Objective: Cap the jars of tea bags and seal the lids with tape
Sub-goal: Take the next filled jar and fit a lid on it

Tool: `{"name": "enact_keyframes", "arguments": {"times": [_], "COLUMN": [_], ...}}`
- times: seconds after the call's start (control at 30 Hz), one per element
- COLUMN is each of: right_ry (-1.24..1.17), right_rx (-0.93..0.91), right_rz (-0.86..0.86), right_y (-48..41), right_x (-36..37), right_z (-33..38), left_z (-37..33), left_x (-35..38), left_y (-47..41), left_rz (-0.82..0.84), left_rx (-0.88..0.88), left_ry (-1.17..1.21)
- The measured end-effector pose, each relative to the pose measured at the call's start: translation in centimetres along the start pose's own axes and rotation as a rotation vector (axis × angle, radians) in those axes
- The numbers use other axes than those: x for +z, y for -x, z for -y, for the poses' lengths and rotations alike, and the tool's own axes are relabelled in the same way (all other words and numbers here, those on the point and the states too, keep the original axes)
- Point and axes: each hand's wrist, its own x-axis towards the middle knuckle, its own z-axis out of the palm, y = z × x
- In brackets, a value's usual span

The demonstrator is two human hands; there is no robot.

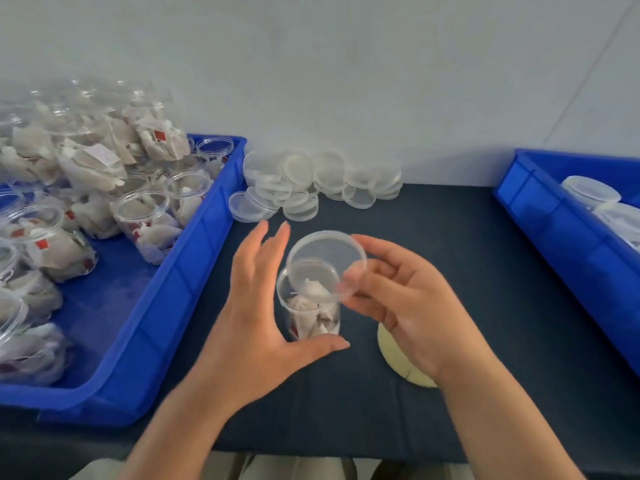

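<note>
Quick count: 2 blue bins, left bin (194,271) & right bin (540,216). 1 jar (308,306) out on its own, 1 lid (329,258) in hand. Loose lids (311,185): a heap, approx 20+, can't tally exactly. Uncapped jars (145,220), left bin: a dozen+. Capped jars (590,190), right bin: at least 2. 1 tape roll (391,355).

Clear glossy plastic for the jar (306,315) and lid (327,254); smooth shiny blue plastic for left bin (194,265) and right bin (554,230); matt dark cloth over the table (450,271).

Two bright blue bins (194,271) flank a dark navy tabletop (450,271); clear lids (322,181), pale cream disc (394,355), perhaps tape; red tags (159,136) on whitish tea bags (90,164).
</note>
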Motion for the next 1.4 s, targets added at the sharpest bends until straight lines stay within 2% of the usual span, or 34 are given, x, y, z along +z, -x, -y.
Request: {"name": "enact_keyframes", "arguments": {"times": [0.13, 0.2, 0.27, 0.3, 0.4, 0.5, 0.57, 0.67, 0.83, 0.93, 1.03, 1.17, 1.33, 1.4], "right_ry": [0.035, 0.091, 0.314, 0.463, 0.759, 0.653, 0.567, 0.599, 0.667, 0.57, 0.506, 0.533, 0.66, 0.645], "right_rx": [-0.033, -0.134, -0.209, -0.181, 0.014, -0.088, -0.171, -0.227, -0.371, -0.345, -0.267, -0.253, -0.283, -0.294], "right_rz": [0.15, 0.075, -0.158, -0.221, -0.077, -0.033, -0.096, -0.206, -0.22, -0.184, -0.056, 0.092, 0.012, -0.005], "right_y": [1.6, 1.5, 1.1, 1.0, 0.7, -0.3, -0.7, -1.0, 0.5, 1.4, 2.4, 4.4, 6.1, 7.0], "right_x": [1.8, 1.6, 0.4, -0.1, 0.0, 1.5, 2.3, 2.7, 2.4, 2.2, 1.7, 1.3, 2.2, 2.4], "right_z": [-1.3, -2.4, -4.3, -5.4, -8.1, -10.5, -11.6, -12.3, -12.8, -12.3, -11.6, -10.6, -10.7, -9.8], "left_z": [-2.0, -2.0, -1.4, -1.0, -0.3, -0.1, 0.0, -0.1, -0.5, -1.5, -2.5, -4.0, -5.2, -5.4], "left_x": [-2.3, -2.9, -3.2, -3.1, -1.5, 0.4, 1.2, 1.5, -0.1, -2.2, -4.2, -5.3, -3.5, -3.5], "left_y": [-1.6, -2.1, -2.9, -3.3, -4.3, -4.4, -4.4, -4.6, -4.2, -3.9, -3.7, -2.0, 1.2, 1.7], "left_rz": [0.156, 0.133, 0.091, 0.101, 0.238, 0.282, 0.272, 0.299, 0.451, 0.589, 0.71, 0.687, 0.44, 0.416], "left_rx": [0.156, 0.126, 0.031, -0.02, -0.112, -0.111, -0.113, -0.153, -0.13, -0.1, -0.035, -0.003, -0.016, 0.109], "left_ry": [-0.288, -0.321, -0.294, -0.275, -0.279, -0.324, -0.35, -0.388, -0.478, -0.321, -0.162, -0.115, -0.394, -0.271]}}
